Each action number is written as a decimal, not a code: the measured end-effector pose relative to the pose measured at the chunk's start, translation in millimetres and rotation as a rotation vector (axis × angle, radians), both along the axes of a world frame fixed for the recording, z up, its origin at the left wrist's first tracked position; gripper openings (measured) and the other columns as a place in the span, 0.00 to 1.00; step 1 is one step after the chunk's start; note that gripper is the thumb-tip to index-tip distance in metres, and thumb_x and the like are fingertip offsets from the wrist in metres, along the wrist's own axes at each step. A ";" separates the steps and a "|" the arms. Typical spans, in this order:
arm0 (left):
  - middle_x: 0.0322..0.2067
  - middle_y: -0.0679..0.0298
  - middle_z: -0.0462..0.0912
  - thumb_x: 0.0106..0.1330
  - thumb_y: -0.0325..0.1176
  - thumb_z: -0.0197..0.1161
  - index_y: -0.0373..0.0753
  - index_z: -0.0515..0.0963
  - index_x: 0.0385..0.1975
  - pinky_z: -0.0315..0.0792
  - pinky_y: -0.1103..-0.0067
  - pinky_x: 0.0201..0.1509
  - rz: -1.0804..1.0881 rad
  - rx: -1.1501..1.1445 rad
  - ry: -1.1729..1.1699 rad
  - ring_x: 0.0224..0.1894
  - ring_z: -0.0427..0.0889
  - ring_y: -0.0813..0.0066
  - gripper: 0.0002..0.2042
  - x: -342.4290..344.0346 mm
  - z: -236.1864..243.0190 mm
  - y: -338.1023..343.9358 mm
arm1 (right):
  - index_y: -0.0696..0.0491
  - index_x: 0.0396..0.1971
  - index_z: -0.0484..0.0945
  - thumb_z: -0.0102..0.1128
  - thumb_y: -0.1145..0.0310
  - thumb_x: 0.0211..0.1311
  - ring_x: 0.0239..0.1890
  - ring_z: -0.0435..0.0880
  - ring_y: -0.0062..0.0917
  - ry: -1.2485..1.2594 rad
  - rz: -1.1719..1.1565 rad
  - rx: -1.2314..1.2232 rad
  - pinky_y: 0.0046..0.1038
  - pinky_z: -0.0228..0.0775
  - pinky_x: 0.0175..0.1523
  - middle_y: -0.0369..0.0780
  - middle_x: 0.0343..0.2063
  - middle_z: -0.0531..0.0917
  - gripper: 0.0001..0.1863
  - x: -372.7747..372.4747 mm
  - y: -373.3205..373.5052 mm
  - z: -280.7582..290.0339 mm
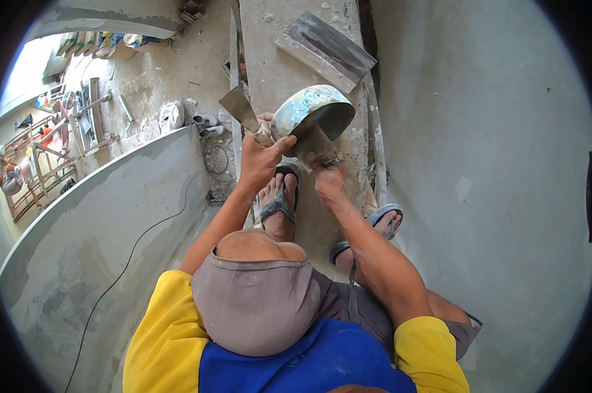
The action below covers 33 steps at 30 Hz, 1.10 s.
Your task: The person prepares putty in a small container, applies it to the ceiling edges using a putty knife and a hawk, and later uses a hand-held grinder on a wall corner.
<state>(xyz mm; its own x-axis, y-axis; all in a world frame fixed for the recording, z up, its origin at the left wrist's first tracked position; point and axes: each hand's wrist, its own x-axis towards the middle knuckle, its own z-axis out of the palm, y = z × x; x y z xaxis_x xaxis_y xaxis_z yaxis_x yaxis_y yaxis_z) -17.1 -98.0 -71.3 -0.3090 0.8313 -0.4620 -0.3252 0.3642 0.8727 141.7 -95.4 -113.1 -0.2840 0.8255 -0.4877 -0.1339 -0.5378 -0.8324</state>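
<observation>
My left hand [262, 156] grips a light-blue patterned bowl [304, 105], its thumb on the near side. The same hand also holds a putty knife [241, 110], whose blade sticks out left of the bowl. Closed around the lower end of a second, wider scraper [317, 145] is my right hand [330, 182]. That scraper's dirty blade overlaps the bowl's near rim; the bowl tilts to the right and its contents cannot be made out. Beyond the bowl, a grey-smeared plastering trowel or float [326, 51] lies across the dusty plank.
I stand in sandals on a dusty plank [263, 42]. A smooth grey wall [492, 164] rises on the right. On the left, a low wall [112, 216] has a black cable [122, 275] against it. Scaffold frames [43, 154] and shoes [207, 126] lie beyond.
</observation>
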 end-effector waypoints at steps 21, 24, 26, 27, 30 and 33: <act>0.33 0.73 0.73 0.62 0.29 0.68 0.46 0.66 0.38 0.52 0.88 0.18 0.207 0.112 -0.273 0.21 0.63 0.90 0.14 -10.1 -26.3 -9.0 | 0.57 0.58 0.71 0.65 0.66 0.62 0.48 0.77 0.25 0.058 -0.210 -0.145 0.25 0.63 0.58 0.37 0.52 0.78 0.25 40.9 57.4 -4.2; 0.37 0.70 0.76 0.61 0.28 0.69 0.41 0.68 0.45 0.63 0.88 0.24 0.174 0.009 -0.178 0.26 0.71 0.85 0.17 -11.8 -29.3 -22.2 | 0.58 0.54 0.74 0.65 0.65 0.62 0.46 0.78 0.25 -0.103 -0.046 0.000 0.26 0.65 0.56 0.36 0.48 0.81 0.22 37.1 56.1 -8.0; 0.40 0.66 0.77 0.60 0.29 0.70 0.36 0.67 0.50 0.68 0.87 0.31 0.119 0.081 -0.006 0.31 0.75 0.82 0.22 -18.6 -25.0 -22.1 | 0.58 0.52 0.75 0.64 0.65 0.62 0.46 0.77 0.23 -0.182 -0.005 0.002 0.26 0.66 0.54 0.37 0.47 0.81 0.21 35.2 54.4 -8.1; 0.42 0.63 0.78 0.59 0.30 0.71 0.31 0.66 0.55 0.73 0.85 0.37 0.062 0.156 0.162 0.36 0.79 0.78 0.27 -19.9 -20.0 -19.2 | 0.59 0.51 0.77 0.64 0.65 0.62 0.46 0.77 0.21 -0.265 0.035 0.006 0.26 0.66 0.52 0.37 0.45 0.82 0.20 35.3 53.9 -8.3; 0.47 0.58 0.79 0.56 0.33 0.73 0.24 0.65 0.55 0.73 0.79 0.49 0.064 0.150 0.139 0.43 0.79 0.73 0.31 -20.0 9.8 -0.7 | 0.58 0.45 0.81 0.62 0.67 0.62 0.40 0.82 0.26 -0.283 0.104 0.072 0.31 0.70 0.47 0.41 0.38 0.86 0.14 37.4 52.8 -18.5; 0.43 0.61 0.81 0.57 0.32 0.72 0.29 0.70 0.53 0.73 0.79 0.46 -0.226 -0.053 0.410 0.41 0.79 0.76 0.26 -33.5 26.2 15.4 | 0.57 0.42 0.82 0.61 0.68 0.62 0.38 0.83 0.29 -0.387 0.147 0.043 0.31 0.71 0.46 0.46 0.34 0.86 0.12 46.0 48.3 -34.1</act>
<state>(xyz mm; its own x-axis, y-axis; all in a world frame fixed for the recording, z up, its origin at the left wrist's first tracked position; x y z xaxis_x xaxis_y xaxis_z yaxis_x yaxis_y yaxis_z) -50.6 -82.6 -45.1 -0.2887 0.8773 -0.3833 0.1352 0.4337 0.8908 187.7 -47.1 -147.2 -0.2028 0.8116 -0.5479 0.2686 -0.4919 -0.8282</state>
